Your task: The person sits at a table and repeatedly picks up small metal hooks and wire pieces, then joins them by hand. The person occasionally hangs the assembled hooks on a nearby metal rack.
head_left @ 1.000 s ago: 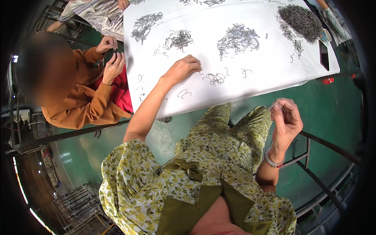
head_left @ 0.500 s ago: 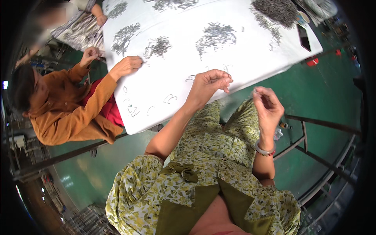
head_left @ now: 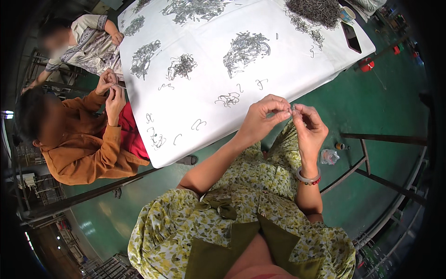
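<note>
Just past the table's near edge, my left hand and my right hand meet fingertip to fingertip. Both are closed in a pinch, and a tiny dark bit shows between them, too small to name. Closest to my left hand on the white table lies a small cluster of thin, dark, curved pieces. A few more curved pieces lie just beyond it. Farther off are a tangled heap of curved pieces and a wider spread of short dark pieces.
At the far right are a big dark heap, a cup and a black phone. A co-worker in an orange-brown top sits at the left side, another person beyond. Metal bars cross the green floor at right.
My hands, apart before, have come together at the fingertips. The near co-worker's hand has left the table and joined their other hand. The whole view has shifted slightly.
</note>
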The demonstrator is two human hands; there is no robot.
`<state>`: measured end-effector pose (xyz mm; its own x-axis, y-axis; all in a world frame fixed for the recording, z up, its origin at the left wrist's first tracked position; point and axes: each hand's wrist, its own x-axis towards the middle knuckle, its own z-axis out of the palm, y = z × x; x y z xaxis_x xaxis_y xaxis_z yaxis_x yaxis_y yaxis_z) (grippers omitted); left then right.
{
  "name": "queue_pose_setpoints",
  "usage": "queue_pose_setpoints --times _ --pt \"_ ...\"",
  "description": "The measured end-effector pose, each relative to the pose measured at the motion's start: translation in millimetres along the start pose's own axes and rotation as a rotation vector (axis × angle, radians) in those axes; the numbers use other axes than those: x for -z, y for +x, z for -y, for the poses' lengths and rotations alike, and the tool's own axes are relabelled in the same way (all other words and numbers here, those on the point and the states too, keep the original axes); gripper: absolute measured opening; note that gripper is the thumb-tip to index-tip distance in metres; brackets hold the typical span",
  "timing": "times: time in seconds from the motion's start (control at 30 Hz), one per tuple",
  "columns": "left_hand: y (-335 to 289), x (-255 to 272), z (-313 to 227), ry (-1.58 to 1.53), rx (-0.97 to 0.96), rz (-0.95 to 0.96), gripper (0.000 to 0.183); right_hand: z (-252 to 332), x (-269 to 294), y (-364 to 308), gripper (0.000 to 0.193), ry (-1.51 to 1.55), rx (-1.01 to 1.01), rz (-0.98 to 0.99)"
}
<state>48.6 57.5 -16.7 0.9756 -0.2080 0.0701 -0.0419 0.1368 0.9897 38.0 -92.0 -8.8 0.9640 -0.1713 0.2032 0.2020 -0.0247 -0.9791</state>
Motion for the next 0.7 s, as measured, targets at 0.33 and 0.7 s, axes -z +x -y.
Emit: queue_pose_setpoints --times 0.33,0.7 --pt "-4 -5 -13 0.046 -0.008 -0.185 0.01 2 -6 12 0.021 -0.146 0.158 0.105" --pt "-22 12 -23 0.043 0.028 -0.261 0.008 -80 -90 137 0.026 -0.657 0.711 0.724"
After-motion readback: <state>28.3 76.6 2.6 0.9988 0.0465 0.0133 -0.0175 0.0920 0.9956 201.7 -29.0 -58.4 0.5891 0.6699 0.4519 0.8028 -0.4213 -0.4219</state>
